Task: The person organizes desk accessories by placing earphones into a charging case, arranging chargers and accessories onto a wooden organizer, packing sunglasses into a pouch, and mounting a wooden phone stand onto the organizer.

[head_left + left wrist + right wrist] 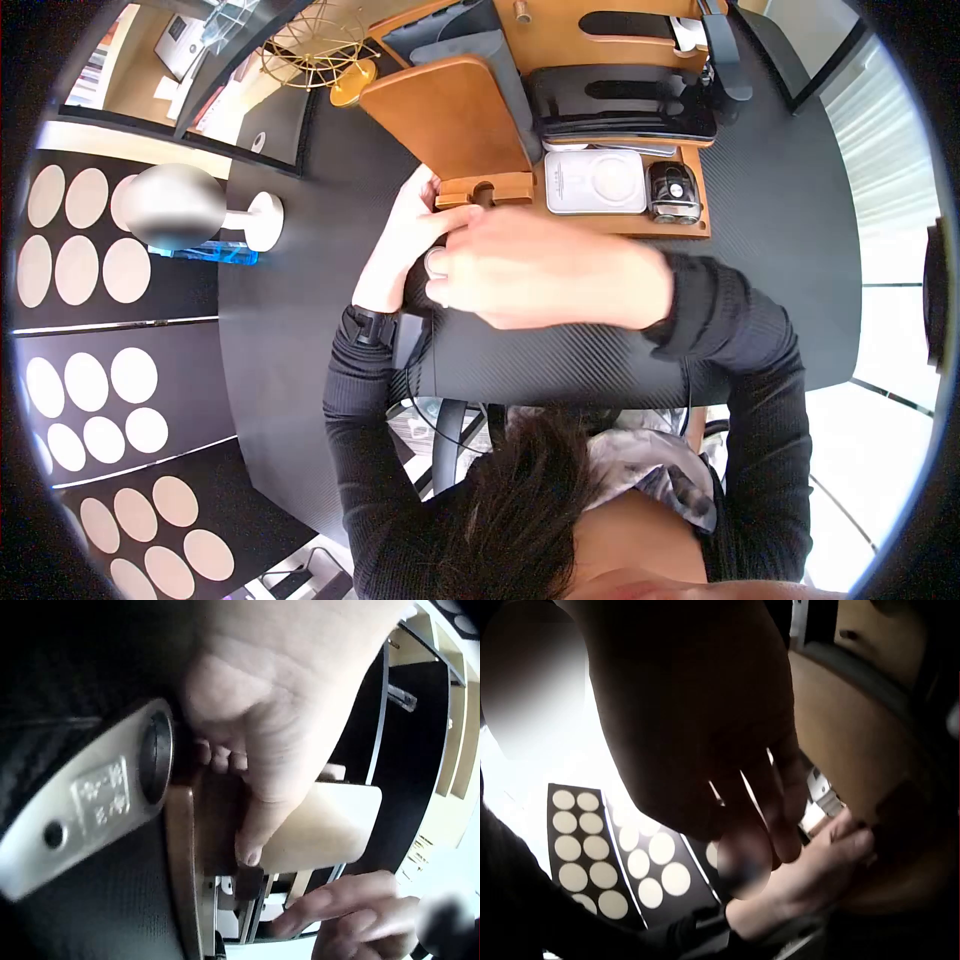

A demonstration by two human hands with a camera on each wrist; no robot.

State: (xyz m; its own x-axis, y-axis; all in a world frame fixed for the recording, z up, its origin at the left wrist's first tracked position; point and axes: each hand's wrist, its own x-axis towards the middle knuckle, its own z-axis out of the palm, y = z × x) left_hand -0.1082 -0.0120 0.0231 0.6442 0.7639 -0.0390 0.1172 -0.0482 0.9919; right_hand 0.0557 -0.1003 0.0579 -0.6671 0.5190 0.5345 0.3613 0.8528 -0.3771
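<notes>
A brown wooden desk organizer [640,229] stands on the dark desk, with a tilted wooden panel [445,110] and a notched ledge [510,187] at its left end. My left hand [393,245] grips that end. In the left wrist view its thumb [250,851] lies on the wood, and the other fingers curl behind, partly hidden. My right hand [550,268], blurred, reaches across over the front of the ledge, close to the left hand. The right wrist view shows the right fingers [780,832] loosely extended, holding nothing, with the left hand [799,885] beyond them.
On the organizer sit a white case [597,182], a small black shaver-like device [674,192] and a glossy black case [620,103]. A gold wire stand [352,82] is behind left. A white round-headed object [264,222] stands at the desk's left.
</notes>
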